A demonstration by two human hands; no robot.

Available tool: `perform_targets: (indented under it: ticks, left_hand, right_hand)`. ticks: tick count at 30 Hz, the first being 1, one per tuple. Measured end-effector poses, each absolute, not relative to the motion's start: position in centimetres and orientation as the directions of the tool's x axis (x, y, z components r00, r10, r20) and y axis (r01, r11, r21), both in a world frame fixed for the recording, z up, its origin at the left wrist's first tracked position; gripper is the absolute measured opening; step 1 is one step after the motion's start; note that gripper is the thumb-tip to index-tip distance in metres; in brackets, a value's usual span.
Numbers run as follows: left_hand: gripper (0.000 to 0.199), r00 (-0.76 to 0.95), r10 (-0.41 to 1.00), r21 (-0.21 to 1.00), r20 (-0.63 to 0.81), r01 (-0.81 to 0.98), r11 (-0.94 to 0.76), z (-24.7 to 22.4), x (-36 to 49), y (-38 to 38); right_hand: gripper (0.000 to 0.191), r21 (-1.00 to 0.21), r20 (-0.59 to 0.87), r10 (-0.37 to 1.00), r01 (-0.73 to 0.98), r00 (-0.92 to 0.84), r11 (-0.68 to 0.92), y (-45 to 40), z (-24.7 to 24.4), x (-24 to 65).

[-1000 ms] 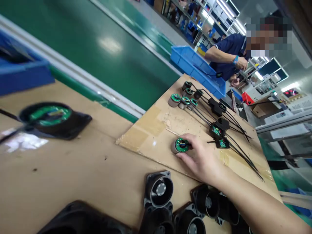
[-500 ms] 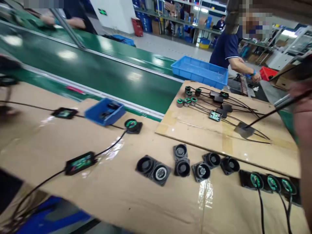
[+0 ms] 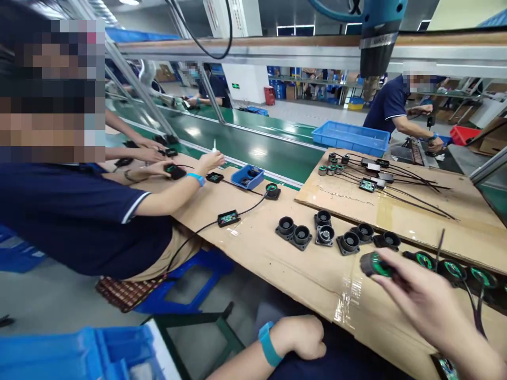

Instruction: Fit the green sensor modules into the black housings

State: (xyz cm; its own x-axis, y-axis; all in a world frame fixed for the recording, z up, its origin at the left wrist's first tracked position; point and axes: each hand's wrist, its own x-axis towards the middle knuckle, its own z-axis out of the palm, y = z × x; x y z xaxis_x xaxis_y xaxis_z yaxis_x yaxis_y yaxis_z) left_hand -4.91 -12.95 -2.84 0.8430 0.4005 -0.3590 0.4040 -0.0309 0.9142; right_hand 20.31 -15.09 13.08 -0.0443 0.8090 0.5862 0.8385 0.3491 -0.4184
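My right hand (image 3: 431, 298) pinches a round black motor part (image 3: 369, 264) with a green circuit board on one face, between thumb and fingers above the cardboard. My left hand (image 3: 299, 338), with a teal band on its wrist, is curled into a loose fist over my lap; nothing shows in it. Just beyond my right hand stand several black square-flanged fan housings (image 3: 350, 241). To the right, housings fitted with green boards and black cables (image 3: 453, 269) sit in a row, partly behind my fingers. A small circuit board (image 3: 447, 367) shows below my right wrist.
A raised cardboard sheet (image 3: 340, 198) holds wired motor parts and boards (image 3: 368, 184). Beyond are a blue tray (image 3: 350, 138) and a green conveyor (image 3: 253, 140). A power screwdriver (image 3: 376, 47) hangs overhead. A co-worker's arm (image 3: 166, 203) works at left, near a small blue bin (image 3: 247, 178).
The view has swung left and down, bringing the neighbouring co-worker and my left hand into sight. My right hand, blurred at the right edge before, now holds the round motor part over the cardboard.
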Motion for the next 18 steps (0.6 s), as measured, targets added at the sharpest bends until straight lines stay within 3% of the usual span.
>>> perform_targets:
  ticks: [2, 4, 5, 7, 8, 10, 12, 14, 18]
  left_hand:
    - [0.016, 0.888, 0.349, 0.928, -0.299, 0.356, -0.112, 0.3, -6.6, -13.2]
    - [0.021, 0.869, 0.455, 0.962, -0.192, 0.258, -0.087, 3.4, -8.1, -12.1]
    - [0.027, 0.792, 0.597, 0.972, -0.131, 0.220, -0.078, 4.5, -8.6, -11.0]
    - [0.035, 0.480, 0.877, 0.955, 0.035, 0.242, -0.171, 5.6, -8.7, -7.9]
    - [0.039, 0.312, 0.940, 0.920, 0.142, 0.310, -0.242, 5.6, -8.4, -6.2]
    - [0.056, 0.107, 0.942, 0.817, 0.317, 0.475, -0.328, 4.5, -7.2, -2.8]
    - [0.064, 0.085, 0.906, 0.718, 0.414, 0.581, -0.383, 2.8, -5.9, -0.4]
    - [0.055, 0.110, 0.872, 0.659, 0.476, 0.613, -0.437, 1.1, -5.0, 0.6]
    - [0.046, 0.154, 0.879, 0.740, 0.451, 0.487, -0.465, -1.0, -4.8, -0.9]
  right_hand:
    - [0.035, -0.432, 0.421, 0.902, 0.854, -0.093, 0.290, -14.8, 9.7, 19.1]
    - [0.031, -0.451, 0.254, 0.965, 0.876, -0.059, 0.172, -14.5, 6.4, 17.8]
    - [0.030, -0.459, 0.194, 0.981, 0.881, -0.030, 0.117, -14.4, 5.0, 17.2]
    - [0.031, -0.484, 0.133, 0.991, 0.873, 0.001, 0.064, -14.4, 3.4, 16.4]
    - [0.033, -0.502, 0.124, 0.992, 0.863, 0.005, 0.058, -14.4, 3.1, 16.3]
    - [0.034, -0.539, 0.115, 0.993, 0.841, 0.008, 0.055, -14.3, 3.1, 16.5]
    - [0.034, -0.573, 0.087, 0.996, 0.819, 0.014, 0.039, -14.0, 3.4, 17.0]
    - [0.035, -0.604, 0.088, 0.995, 0.797, 0.042, 0.020, -13.5, 3.6, 17.2]
    - [0.047, -0.673, 0.264, 0.951, 0.737, 0.164, 0.060, -12.6, 4.8, 15.9]
